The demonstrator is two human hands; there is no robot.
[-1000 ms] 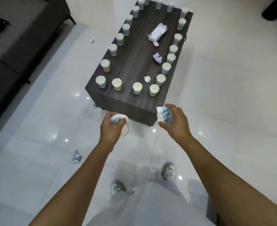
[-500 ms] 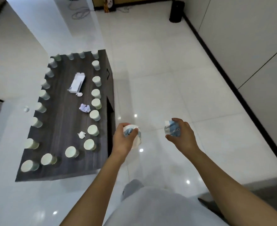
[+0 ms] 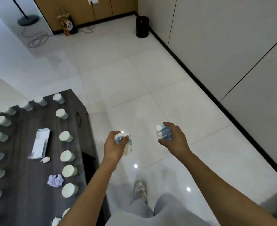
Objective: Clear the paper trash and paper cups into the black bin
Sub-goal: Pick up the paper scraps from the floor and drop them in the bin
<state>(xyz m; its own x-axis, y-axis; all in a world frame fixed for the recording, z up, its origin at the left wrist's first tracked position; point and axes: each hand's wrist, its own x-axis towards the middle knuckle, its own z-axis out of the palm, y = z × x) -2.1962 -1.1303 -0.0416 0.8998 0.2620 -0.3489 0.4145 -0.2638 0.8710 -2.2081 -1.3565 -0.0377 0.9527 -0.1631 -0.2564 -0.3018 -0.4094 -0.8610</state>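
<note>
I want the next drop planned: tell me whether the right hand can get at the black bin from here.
Probably not yet. The right hand grips crumpled paper, and the black bin stands far across open floor by the wall. Nothing blocks the way.

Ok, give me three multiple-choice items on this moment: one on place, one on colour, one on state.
1. Where is the bin?
A. by the far wall
B. under the table
C. beside the person's shoe

2. What colour is the loose wad on the table?
A. red
B. purple
C. black

3. What is the left hand doing?
A. hanging open
B. pressing the table
C. gripping a cup with paper in it

Answers: 1 A, it stands on the floor at the wall's foot; 2 B, it looks lilac; 3 C, fingers curl round the cup.
</note>
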